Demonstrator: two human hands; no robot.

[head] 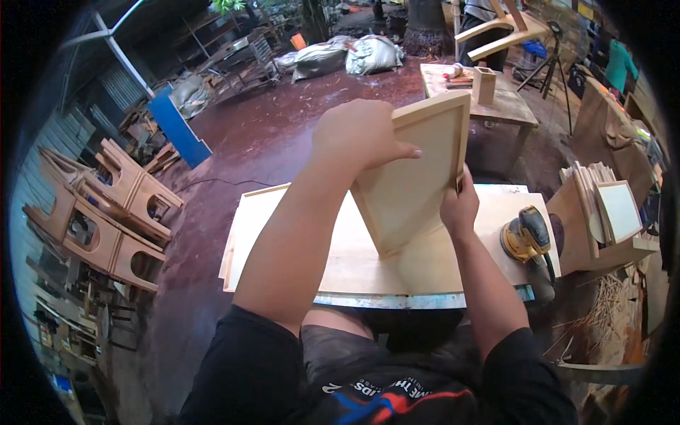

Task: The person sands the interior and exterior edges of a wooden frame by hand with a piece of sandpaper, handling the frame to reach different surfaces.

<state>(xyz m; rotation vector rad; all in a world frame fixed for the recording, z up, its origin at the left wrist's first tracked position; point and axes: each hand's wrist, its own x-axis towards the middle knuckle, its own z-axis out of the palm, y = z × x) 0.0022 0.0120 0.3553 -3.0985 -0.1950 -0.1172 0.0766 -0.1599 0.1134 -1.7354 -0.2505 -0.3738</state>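
Observation:
A shallow rectangular wooden frame with a pale panel stands tilted on one corner above the work table, between my hands. My left hand grips its upper left edge, the thumb lying over the panel. Lower down on the opposite side, my right hand holds the right edge. Beneath it lies a light plywood board on the table. Another pale framed panel rests at the left end, partly behind my left forearm. A yellow and black orbital sander sits on the board at the right.
Cut-out plywood parts lean at the left. Stacked framed panels stand at the right near scattered wood strips. Beyond, a second table bears a wooden box, and a person is beside a wooden chair. A cable crosses the floor.

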